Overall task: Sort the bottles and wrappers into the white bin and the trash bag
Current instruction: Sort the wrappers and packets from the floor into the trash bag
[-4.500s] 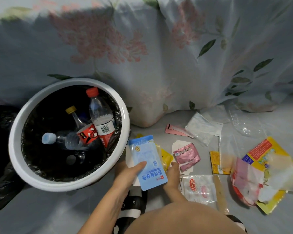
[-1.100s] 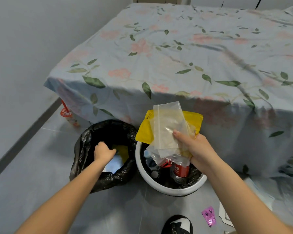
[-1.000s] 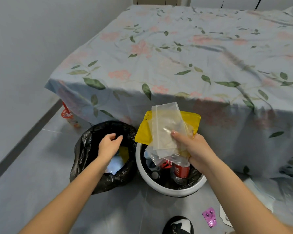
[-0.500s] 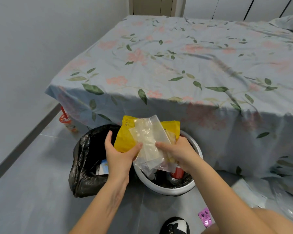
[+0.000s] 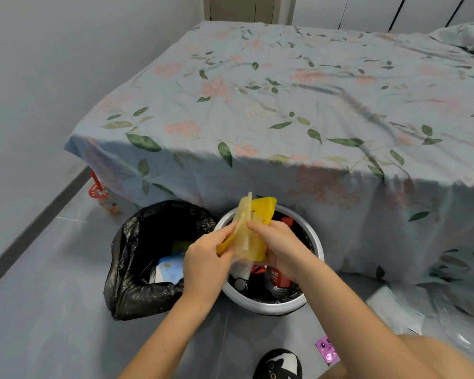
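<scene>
Two hands at work: you held both together over the near-left rim of the bin, with a bundle of wrappers between them.
Bed point(image 5: 298, 105): it filled the upper part of the view, under a pale blue sheet printed with pink flowers and green leaves that hung down its near side behind both containers.
Floor point(image 5: 52, 324): grey tiles, with the bag and the bin standing on them side by side.
Trash bag point(image 5: 126, 269): black, open at the top, just left of the bin and touching it; a light blue packet point(image 5: 171, 266) and something yellow lay inside.
White bin point(image 5: 271, 306): round, lined in black, against the hanging sheet; it held bottles, among them one with a red cap point(image 5: 286, 221) and one with a red label point(image 5: 279, 276).
Wrappers point(image 5: 251, 233): a yellow pouch with clear plastic film folded against it, held upright above the bin's left edge, its top corner pointing at the bed.
Your left hand point(image 5: 203, 258): fingers and thumb curled onto the left edge of the wrappers, pinching them.
Your right hand point(image 5: 281, 246): gripping the right side of the same bundle, with fingertips laid on the film.
Clear plastic bag point(image 5: 411, 315): lying crumpled on the floor to the right, at the foot of the sheet.
Black slipper point(image 5: 278, 363): at the bottom edge, with a white pattern on it.
Red cup point(image 5: 101, 195): on the floor by the bed's left corner, with a red straw standing in it.
Pink packet point(image 5: 327, 351): small, flat on the tiles just right of the slipper.
</scene>
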